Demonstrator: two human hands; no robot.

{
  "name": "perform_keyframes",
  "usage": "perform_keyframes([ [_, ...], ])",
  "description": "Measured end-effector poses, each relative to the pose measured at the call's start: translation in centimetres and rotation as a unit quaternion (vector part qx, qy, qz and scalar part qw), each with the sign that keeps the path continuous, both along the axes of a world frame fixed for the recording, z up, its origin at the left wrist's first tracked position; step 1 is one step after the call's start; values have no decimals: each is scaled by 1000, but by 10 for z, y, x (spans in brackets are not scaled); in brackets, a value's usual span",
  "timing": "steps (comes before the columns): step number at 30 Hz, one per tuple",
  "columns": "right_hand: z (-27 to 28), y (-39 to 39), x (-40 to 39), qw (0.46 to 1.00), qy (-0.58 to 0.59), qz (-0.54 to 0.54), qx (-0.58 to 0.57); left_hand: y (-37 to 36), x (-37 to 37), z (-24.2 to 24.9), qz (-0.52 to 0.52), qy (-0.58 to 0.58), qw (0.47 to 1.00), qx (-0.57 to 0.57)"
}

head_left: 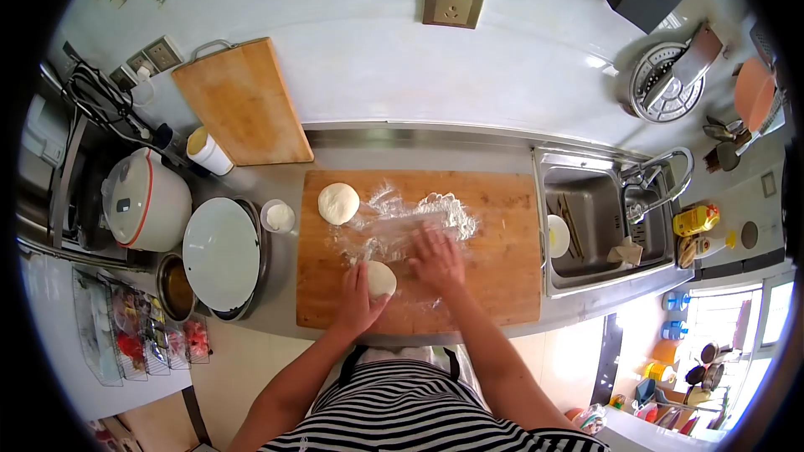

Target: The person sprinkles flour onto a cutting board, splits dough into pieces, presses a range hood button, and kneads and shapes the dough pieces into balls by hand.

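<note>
A large wooden board [502,243] lies on the counter in front of me. My left hand [358,303] curls round the near left side of a pale dough ball [383,279], fingers on its left and thumb at its near edge. Loose white flour [448,211] is heaped and smeared over the board's middle. My right hand [436,258] lies palm down at the near edge of the flour, fingers stretched out and somewhat blurred, holding nothing I can see. Another dough ball [338,203] sits at the board's far left.
Left of the board stand a small cup of white powder [278,217], a white round lid or tray [222,255] and a rice cooker [149,201]. A cutting board [244,105] leans against the wall. To the right is a sink [578,176] with chopsticks and a bowl [557,237].
</note>
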State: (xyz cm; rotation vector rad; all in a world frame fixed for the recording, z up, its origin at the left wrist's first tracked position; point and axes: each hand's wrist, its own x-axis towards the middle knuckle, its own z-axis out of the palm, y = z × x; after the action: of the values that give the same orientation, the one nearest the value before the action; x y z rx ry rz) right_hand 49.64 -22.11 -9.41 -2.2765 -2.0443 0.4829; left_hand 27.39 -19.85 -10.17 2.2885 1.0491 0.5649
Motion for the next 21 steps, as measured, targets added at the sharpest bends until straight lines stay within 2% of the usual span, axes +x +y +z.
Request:
perform_keyframes([
  [2, -1, -11, 39, 995, -13, -96, 38, 4, 2, 2, -3, 27, 999, -35],
  [3, -4, -16, 48, 995, -14, -96, 39, 5, 6, 8, -3, 27, 999, -35],
  [5, -9, -24, 55, 987, 37, -128, 94, 6, 15, 26, 33, 53, 989, -134],
  [6, -9, -24, 48, 987, 38, -126, 94, 7, 20, 28, 35, 54, 989, -134],
  [8, -9, -25, 21, 940, 297, -101, 137, 6, 31, 26, 21, -6, 982, -185],
  [9, 1, -26, 4, 912, 344, -104, 197, 3, 35, 10, 4, -78, 972, -221],
  [10, -1, -28, -3, 912, 344, -104, 196, 1, 40, 9, 4, -78, 972, -222],
  [12, -2, -33, -12, 897, 367, -77, 235, -4, 50, 6, -20, -80, 980, -180],
  [14, -1, -36, -16, 895, 376, -79, 225, -14, 48, 6, -13, -102, 980, -169],
  [16, -4, -40, -22, 905, 344, -74, 239, -27, 44, 2, -6, -120, 980, -160],
  [18, -8, -46, -32, 898, 362, -73, 239, -37, 39, -3, -63, -35, 997, -26],
  [21, -7, -44, -35, 900, 365, -84, 223, -33, 43, -9, -80, 20, 996, 19],
])
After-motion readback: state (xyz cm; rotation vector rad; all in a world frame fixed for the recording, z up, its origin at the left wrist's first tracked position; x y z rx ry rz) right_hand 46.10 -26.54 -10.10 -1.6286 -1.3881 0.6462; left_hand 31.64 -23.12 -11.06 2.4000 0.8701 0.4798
